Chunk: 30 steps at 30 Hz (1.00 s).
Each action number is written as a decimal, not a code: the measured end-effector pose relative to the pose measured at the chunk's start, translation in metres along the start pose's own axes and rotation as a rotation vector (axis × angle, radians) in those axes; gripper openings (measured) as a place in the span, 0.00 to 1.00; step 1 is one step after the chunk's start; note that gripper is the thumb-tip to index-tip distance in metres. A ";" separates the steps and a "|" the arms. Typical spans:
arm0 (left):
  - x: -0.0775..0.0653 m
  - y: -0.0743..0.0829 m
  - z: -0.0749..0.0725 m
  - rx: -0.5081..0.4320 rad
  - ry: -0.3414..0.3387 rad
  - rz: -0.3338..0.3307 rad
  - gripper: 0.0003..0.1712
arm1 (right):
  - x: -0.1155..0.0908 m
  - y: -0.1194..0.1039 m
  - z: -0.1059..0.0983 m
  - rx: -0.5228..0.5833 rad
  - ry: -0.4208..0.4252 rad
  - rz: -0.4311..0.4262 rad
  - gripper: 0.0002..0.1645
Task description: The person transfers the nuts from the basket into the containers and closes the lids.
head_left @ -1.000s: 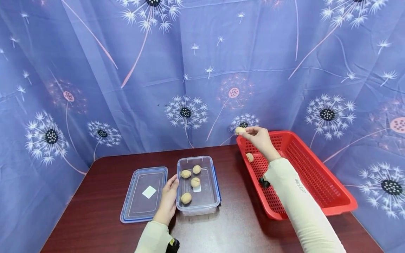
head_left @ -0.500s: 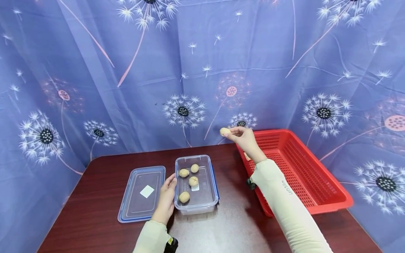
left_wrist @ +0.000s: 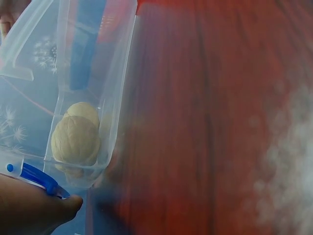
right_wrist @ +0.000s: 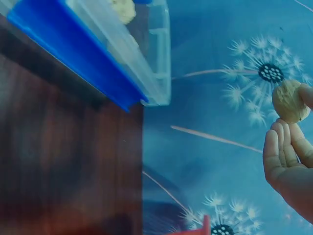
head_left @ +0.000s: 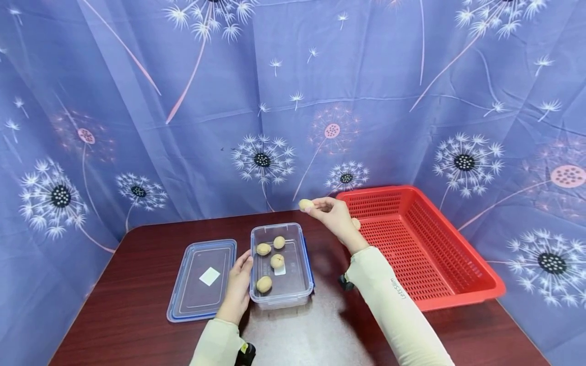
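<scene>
A walnut (head_left: pixel 305 204) is pinched between the thumb and fingertips of my right hand (head_left: pixel 336 219). The right wrist view shows this walnut (right_wrist: pixel 290 102) against the curtain. That hand is in the air between the red basket and a clear plastic box (head_left: pixel 293 300). Inside the box lie several walnuts (head_left: pixel 264 284), spread over its left half. My left hand (head_left: pixel 236 287) holds the box at its left wall, and in the left wrist view its thumb (left_wrist: pixel 61 209) lies by a blue clasp (left_wrist: pixel 41 177). Its other fingers are partly hidden.
A red plastic basket (head_left: pixel 478 292) stands at the right, with a walnut (head_left: pixel 356 223) at its left side, partly behind my right hand. Left of the box lies its blue-edged lid (head_left: pixel 189 305) on the dark wooden table (head_left: pixel 128 315). A blue dandelion-print curtain (head_left: pixel 206 168) hangs behind.
My right hand has carried the walnut left from above the basket's far left corner toward the box. The left hand stays at the box. The view has shifted slightly.
</scene>
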State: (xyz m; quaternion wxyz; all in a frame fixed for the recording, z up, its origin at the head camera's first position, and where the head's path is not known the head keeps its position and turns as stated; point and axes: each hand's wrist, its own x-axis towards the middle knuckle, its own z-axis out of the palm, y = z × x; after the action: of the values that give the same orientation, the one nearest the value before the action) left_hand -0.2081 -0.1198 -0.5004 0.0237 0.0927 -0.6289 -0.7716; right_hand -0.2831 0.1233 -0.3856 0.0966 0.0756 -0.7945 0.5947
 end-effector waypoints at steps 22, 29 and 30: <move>0.000 0.001 -0.001 -0.006 0.002 -0.013 0.27 | -0.041 0.024 0.055 0.033 -0.123 -0.061 0.13; 0.000 0.001 0.000 -0.010 0.008 -0.019 0.26 | -0.046 0.031 0.067 0.001 -0.230 -0.098 0.14; 0.000 0.000 0.000 -0.010 0.008 -0.020 0.26 | -0.047 0.032 0.069 -0.007 -0.244 -0.101 0.14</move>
State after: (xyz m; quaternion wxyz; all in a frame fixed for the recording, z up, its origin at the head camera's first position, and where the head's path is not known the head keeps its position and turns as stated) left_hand -0.2087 -0.1195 -0.5000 0.0189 0.1022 -0.6240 -0.7745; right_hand -0.2493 0.0663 -0.4461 0.0291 0.1869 -0.7977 0.5727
